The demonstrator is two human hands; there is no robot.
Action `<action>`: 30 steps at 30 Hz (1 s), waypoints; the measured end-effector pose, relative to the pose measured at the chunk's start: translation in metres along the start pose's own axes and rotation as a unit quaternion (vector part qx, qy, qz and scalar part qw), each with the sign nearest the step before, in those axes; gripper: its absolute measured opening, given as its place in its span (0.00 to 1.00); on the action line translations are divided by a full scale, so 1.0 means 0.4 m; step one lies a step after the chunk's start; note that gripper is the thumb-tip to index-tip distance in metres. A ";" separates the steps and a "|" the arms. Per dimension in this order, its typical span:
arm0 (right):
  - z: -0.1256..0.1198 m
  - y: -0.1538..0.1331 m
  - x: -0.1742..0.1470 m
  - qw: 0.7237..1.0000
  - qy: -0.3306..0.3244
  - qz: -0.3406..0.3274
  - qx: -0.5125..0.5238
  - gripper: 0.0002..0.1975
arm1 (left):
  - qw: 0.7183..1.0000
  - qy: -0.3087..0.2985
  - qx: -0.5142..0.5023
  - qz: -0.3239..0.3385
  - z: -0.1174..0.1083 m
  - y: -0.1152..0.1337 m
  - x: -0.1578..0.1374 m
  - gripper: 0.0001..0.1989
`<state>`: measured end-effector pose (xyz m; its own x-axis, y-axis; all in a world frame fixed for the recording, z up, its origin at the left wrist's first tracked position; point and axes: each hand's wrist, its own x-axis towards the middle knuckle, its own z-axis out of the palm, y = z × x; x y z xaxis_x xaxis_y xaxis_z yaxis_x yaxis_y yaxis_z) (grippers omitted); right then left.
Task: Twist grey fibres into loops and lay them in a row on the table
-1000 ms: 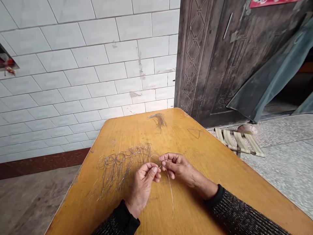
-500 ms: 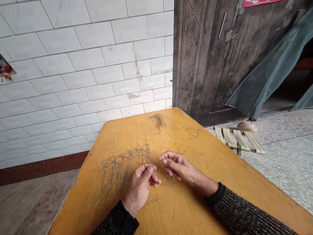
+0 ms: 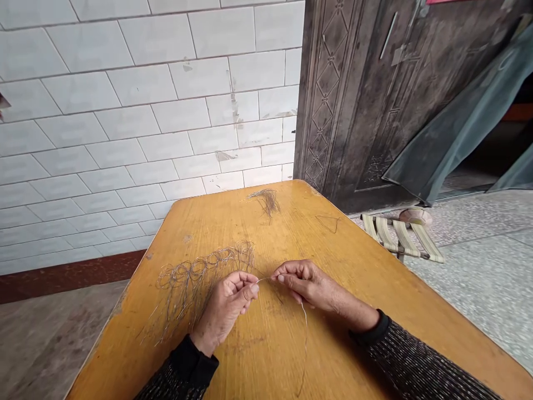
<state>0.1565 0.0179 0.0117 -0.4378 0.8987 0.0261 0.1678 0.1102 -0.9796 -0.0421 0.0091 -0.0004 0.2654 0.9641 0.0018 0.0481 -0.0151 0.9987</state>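
Note:
A thin wire [image 3: 305, 339] runs between my two hands above the wooden table [image 3: 353, 333]. Its short upper stretch is pinched between thumb and forefinger of my left hand [image 3: 227, 303]. My right hand [image 3: 310, 284] pinches the same wire a little to the right, and its long tail hangs below that hand toward the tabletop. Just beyond and left of my left hand lies a row of looped wires [image 3: 197, 270], their rings at the top and straight tails pointing toward me. Part of that row is hidden behind my left hand.
Farther back on the table sits a bundle of thin wires [image 3: 266, 199]. A single bent wire [image 3: 328, 223] lies near the right edge. A folding stool [image 3: 400, 238] with striped straps stands on the floor to the right. White tiled wall [image 3: 166, 111] and dark door [image 3: 358, 111] lie beyond.
My left hand has moved slightly left and up, and a stretch of wire now shows between both hands. My right hand stays nearly in place. The camera view has shifted a little.

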 end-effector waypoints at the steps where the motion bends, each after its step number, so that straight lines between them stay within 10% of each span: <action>1: 0.000 0.001 0.001 1.000 0.009 0.007 0.005 0.15 | 0.999 -0.003 0.027 0.019 0.001 -0.002 -0.001 0.10; 6: -0.011 0.002 0.000 0.999 0.019 0.021 0.014 0.16 | 0.958 0.043 0.226 0.174 0.006 -0.022 -0.005 0.07; 12: -0.037 0.001 -0.005 1.000 0.013 -0.010 -0.006 0.13 | 0.817 0.028 0.451 0.358 -0.013 -0.014 -0.012 0.09; 30: -0.044 0.003 -0.010 1.000 0.016 0.023 0.014 0.13 | 0.639 0.028 0.656 0.401 -0.035 0.013 -0.010 0.11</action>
<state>0.1738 0.0219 0.0140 -0.4014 0.9158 -0.0127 0.1625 0.0576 -0.9850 -0.0564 0.0087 0.0054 0.6780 0.5152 0.5243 0.6939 -0.6839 -0.2252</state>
